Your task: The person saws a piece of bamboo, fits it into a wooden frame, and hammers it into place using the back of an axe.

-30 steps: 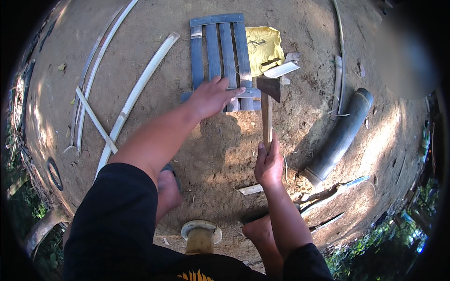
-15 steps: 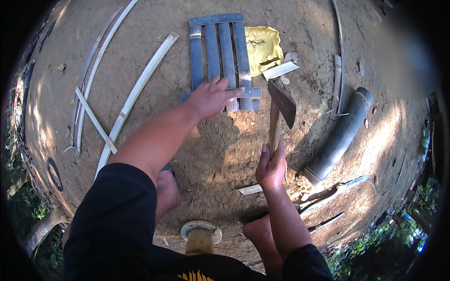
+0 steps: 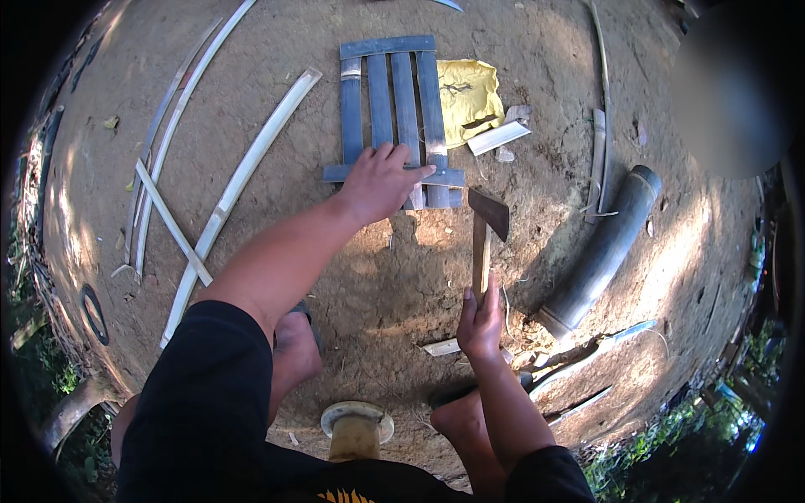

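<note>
A frame of dark bamboo slats [image 3: 380, 96] with crosspieces at both ends lies on the ground ahead. My left hand [image 3: 386, 180] lies over its near crosspiece [image 3: 335, 173], fingers bent down on the slats and the thumb reaching right along the crosspiece. The fingertips are partly hidden. In my right hand [image 3: 480, 323] is the wooden handle of a hatchet [image 3: 480, 251], its rusty metal head raised and just right of the frame's near corner, apart from it. Small dark pieces, too small to name, lie on a yellow sheet [image 3: 474, 88] beside the frame.
Long split bamboo strips [image 3: 243, 189] lie at left. On the right are a thick bamboo tube [image 3: 605, 251], a thin pole [image 3: 605, 75] and a long blade with a blue end [image 3: 625, 334]. A pale bamboo piece [image 3: 499, 138] rests near the yellow sheet. My feet flank the near ground.
The hatchet and my right hand have come down and slightly left, toward the frame's near corner. My left hand stays on the frame. The whole view has shifted slightly.
</note>
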Action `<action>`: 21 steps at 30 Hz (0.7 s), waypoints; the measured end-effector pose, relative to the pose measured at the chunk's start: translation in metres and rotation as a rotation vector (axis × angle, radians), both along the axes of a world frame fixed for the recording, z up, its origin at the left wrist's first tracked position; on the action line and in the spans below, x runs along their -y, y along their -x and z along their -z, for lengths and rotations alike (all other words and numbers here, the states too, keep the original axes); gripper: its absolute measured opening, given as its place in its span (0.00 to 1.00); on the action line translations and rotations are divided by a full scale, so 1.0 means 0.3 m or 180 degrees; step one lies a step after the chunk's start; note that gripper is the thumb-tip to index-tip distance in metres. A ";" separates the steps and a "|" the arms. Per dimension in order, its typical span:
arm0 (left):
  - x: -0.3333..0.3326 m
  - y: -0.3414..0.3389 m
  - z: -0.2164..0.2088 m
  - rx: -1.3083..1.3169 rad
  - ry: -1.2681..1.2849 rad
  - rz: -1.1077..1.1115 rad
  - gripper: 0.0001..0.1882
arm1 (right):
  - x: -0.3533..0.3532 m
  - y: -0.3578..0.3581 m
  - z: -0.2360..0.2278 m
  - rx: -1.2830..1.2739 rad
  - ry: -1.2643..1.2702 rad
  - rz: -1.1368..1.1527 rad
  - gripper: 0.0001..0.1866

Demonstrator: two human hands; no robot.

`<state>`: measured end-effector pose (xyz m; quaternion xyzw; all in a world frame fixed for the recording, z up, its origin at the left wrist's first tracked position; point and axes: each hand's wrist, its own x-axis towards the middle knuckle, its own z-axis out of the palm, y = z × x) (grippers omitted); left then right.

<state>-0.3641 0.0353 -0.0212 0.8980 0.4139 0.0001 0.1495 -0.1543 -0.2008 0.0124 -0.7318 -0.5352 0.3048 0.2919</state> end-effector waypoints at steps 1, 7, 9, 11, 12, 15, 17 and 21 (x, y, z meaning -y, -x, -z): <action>0.003 -0.003 -0.001 0.0029 -0.0020 -0.0010 0.22 | 0.004 -0.001 -0.003 -0.0055 0.0086 0.0007 0.27; 0.004 0.006 0.020 0.0194 0.0044 -0.0038 0.21 | 0.018 -0.003 0.000 -0.0231 0.0401 0.0050 0.28; 0.005 0.010 0.025 0.0213 0.0032 -0.0045 0.21 | 0.009 0.001 -0.021 -0.0383 0.0727 0.0127 0.28; 0.001 0.003 0.024 0.0213 0.0024 -0.0028 0.21 | 0.017 -0.003 -0.001 -0.0271 0.0429 0.0076 0.28; -0.001 0.000 0.024 0.0233 0.0031 -0.0024 0.21 | 0.020 -0.005 0.007 -0.0215 0.0280 0.0052 0.28; -0.005 0.004 0.020 0.0267 0.0056 -0.0028 0.21 | 0.015 0.002 -0.009 -0.0361 0.0543 0.0133 0.28; -0.010 0.002 0.007 0.0294 0.0072 -0.0024 0.21 | 0.016 0.004 -0.012 -0.0311 0.0554 0.0130 0.28; -0.032 -0.009 0.013 0.0580 0.0018 -0.0196 0.21 | 0.019 0.000 -0.001 -0.0279 0.0550 0.0147 0.28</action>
